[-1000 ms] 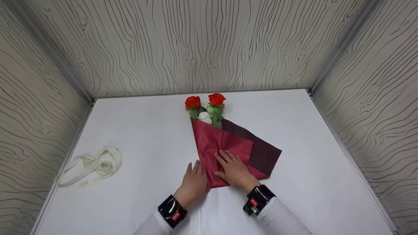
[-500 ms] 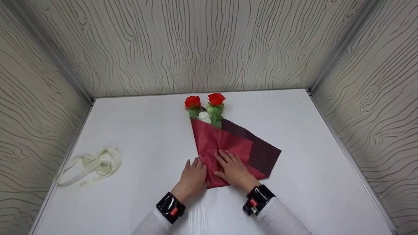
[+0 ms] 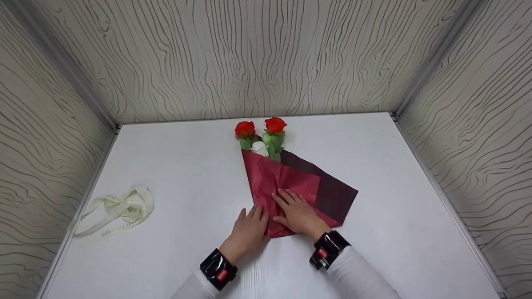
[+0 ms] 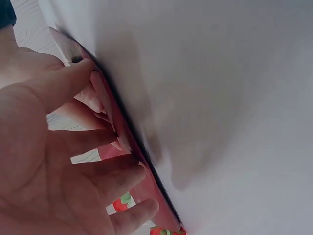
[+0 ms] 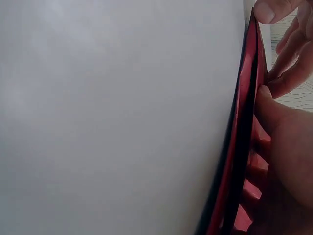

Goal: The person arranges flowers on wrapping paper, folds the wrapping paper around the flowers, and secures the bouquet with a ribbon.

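Observation:
A bouquet lies on the white table, wrapped in red paper (image 3: 264, 178) whose dark maroon side (image 3: 336, 195) shows at the right. Two red roses, one of them the right-hand rose (image 3: 275, 125), and a white rose (image 3: 259, 148) stick out at the top among green leaves. My right hand (image 3: 299, 214) presses on the folded red paper with its fingers spread. At the lower left edge of the wrap, my left hand (image 3: 248, 232) touches the paper with extended fingertips. In the left wrist view, its fingers (image 4: 124, 181) reach along the paper's edge. The stems are hidden inside the wrap.
A loosely heaped cream ribbon (image 3: 124, 209) with printed letters lies at the table's left side. Wood-grain patterned panels (image 3: 266, 62) rise behind the white table (image 3: 407, 249) and on both sides.
My left hand shifted slightly left, then back right, so its fingertips now lie over the paper's lower left edge. My right hand stays on the wrap, nearly still.

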{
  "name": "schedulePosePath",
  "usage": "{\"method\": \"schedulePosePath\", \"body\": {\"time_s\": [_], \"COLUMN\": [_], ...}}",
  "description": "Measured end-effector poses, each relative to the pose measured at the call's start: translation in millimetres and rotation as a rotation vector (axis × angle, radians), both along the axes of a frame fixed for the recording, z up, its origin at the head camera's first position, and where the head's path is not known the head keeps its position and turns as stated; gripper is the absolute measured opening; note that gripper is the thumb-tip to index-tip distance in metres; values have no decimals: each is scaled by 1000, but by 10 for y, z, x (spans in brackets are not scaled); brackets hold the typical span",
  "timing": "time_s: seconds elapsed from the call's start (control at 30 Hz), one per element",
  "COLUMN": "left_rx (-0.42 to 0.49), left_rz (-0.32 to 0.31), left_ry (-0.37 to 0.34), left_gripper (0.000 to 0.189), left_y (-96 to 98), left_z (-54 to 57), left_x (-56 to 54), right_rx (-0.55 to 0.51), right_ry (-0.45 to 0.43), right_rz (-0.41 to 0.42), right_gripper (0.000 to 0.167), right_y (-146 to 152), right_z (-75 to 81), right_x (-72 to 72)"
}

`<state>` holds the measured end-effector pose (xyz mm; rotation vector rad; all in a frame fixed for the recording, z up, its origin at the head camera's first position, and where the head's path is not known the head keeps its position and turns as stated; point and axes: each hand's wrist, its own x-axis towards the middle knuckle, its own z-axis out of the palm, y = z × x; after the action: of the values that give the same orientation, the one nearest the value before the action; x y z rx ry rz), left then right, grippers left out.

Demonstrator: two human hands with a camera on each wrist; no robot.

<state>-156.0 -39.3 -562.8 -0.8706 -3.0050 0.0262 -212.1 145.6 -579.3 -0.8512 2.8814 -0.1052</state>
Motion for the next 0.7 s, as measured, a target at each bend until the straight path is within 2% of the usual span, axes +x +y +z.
{"method": "schedulePosePath", "body": {"time_s": [0.27,0.57,0.7], "left_rx": [20,64,85], "left_rz": [16,61,52], "left_ry": [-3,-21,-28], "left_gripper": [57,53,52], "left_y": [34,53,63], "left_z": [-29,-64,-77], "left_x": [-85,-314,-321], "right_rx": [-10,-27,-35], "right_ry": [-25,-16,-2], "right_rz": [9,-19,-25], "right_gripper": [68,68,68], "right_y": [16,5,18], "right_z": [29,25,16], "right_x": [-124,-387,-392]}}
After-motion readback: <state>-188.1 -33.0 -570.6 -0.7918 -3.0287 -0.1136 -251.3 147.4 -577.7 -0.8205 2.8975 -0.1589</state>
